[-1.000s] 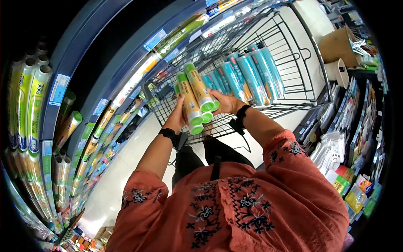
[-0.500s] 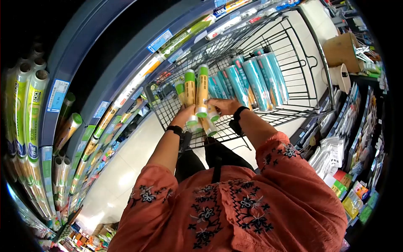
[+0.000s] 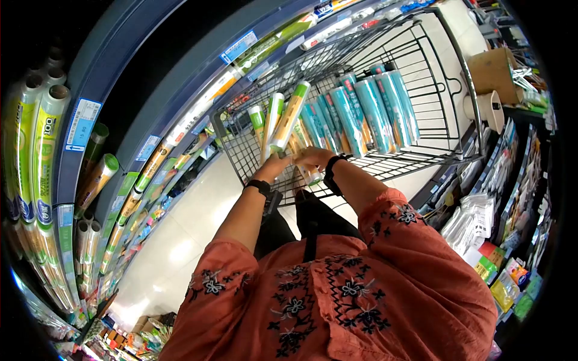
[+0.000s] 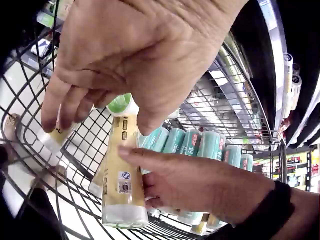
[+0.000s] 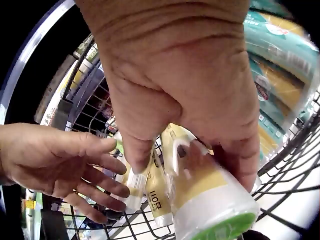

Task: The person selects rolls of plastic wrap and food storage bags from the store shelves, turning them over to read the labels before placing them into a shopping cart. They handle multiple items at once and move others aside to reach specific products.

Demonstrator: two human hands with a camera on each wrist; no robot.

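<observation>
My right hand [image 3: 314, 157] grips a clear-wrapped yellow roll with green ends [image 4: 122, 170], its thumb along the side. Close by on the left, my left hand [image 3: 272, 168] has its fingers spread and apart in the right wrist view, holding nothing there. A tilted yellow-and-green roll [image 3: 292, 114] leans just beyond the left fingers. Two more rolls of the same kind, one at the far left [image 3: 257, 123], stand beside it in the cart. Several teal wrapped packs [image 3: 373, 114] lie to the right of these rolls.
The black wire shopping cart [image 3: 448, 96] stands in front of me. Shelves with price tags [image 3: 83, 125] curve along the left, holding tall rolls [image 3: 48, 150]. On the right are a cardboard box [image 3: 494, 75] and shelves of packaged goods [image 3: 475, 222].
Both hands held a cluster of yellow rolls together. The rolls have since spread apart and tilted toward the cart's far side. The left hand has let go; both hands have drawn closer together.
</observation>
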